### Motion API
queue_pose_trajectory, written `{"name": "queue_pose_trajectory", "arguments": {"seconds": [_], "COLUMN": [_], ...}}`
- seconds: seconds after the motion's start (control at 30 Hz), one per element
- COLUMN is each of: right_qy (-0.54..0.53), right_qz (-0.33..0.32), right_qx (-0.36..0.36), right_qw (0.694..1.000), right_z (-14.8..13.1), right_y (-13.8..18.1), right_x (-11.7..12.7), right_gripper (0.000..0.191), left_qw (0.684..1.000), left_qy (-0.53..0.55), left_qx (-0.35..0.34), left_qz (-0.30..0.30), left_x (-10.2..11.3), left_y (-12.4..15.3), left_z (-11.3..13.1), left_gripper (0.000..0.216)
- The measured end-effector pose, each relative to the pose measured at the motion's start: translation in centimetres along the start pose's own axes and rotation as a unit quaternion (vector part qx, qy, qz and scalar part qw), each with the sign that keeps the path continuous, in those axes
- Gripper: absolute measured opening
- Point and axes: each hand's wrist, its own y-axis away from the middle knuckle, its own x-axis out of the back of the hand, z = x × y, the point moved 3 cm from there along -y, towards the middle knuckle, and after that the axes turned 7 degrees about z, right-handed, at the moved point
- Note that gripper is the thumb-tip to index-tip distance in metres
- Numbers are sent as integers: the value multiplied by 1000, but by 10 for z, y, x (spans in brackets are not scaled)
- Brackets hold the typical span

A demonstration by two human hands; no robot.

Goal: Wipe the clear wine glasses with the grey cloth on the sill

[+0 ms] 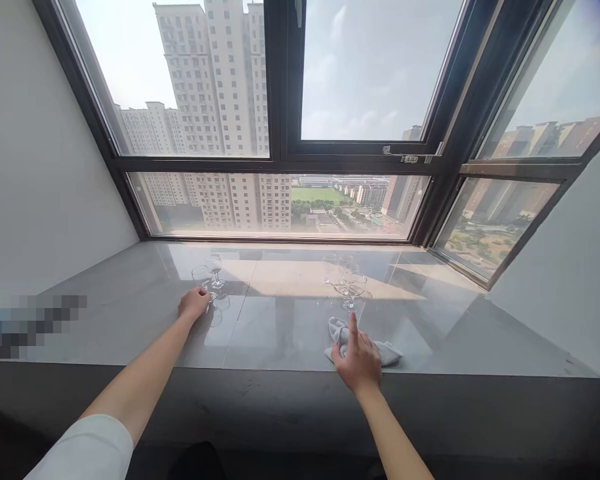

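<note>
At the left of the sill, my left hand [195, 303] is closed with its fingertips at the low part of a clear stemmed glass [201, 274]. Another stemmed glass [215, 265] stands upright just behind and to the right. My right hand [359, 359] rests over a crumpled grey cloth [337, 331]. Its index finger points forward, the thumb is spread to the left, and the other fingers are slightly bent. Just beyond that fingertip is a stemmed glass [356, 285], at the front of a cluster of several clear glasses [334, 267] that overlap.
The glossy grey tiled sill [280, 333] runs below a dark-framed window [280, 165]. White walls [45, 153] border it on both sides. A blurred patch [35, 323] lies at the far left. Sunlight and reflections make the glass edges faint. The sill's front edge drops off near my forearms.
</note>
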Motion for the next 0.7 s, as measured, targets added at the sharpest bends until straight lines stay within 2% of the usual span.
{"name": "queue_pose_trajectory", "arguments": {"seconds": [0.27,0.7], "right_qy": [4,-9], "right_qz": [8,2], "right_qx": [2,2], "right_qw": [1000,1000], "right_z": [-1,-1], "right_y": [0,0], "right_x": [1,0], "right_gripper": [82,78], "left_qw": [1000,1000], "left_qy": [5,1], "left_qx": [-12,-27], "left_qz": [10,-6], "left_x": [-6,-2], "left_y": [-8,-12], "left_z": [1,6], "left_gripper": [24,27]}}
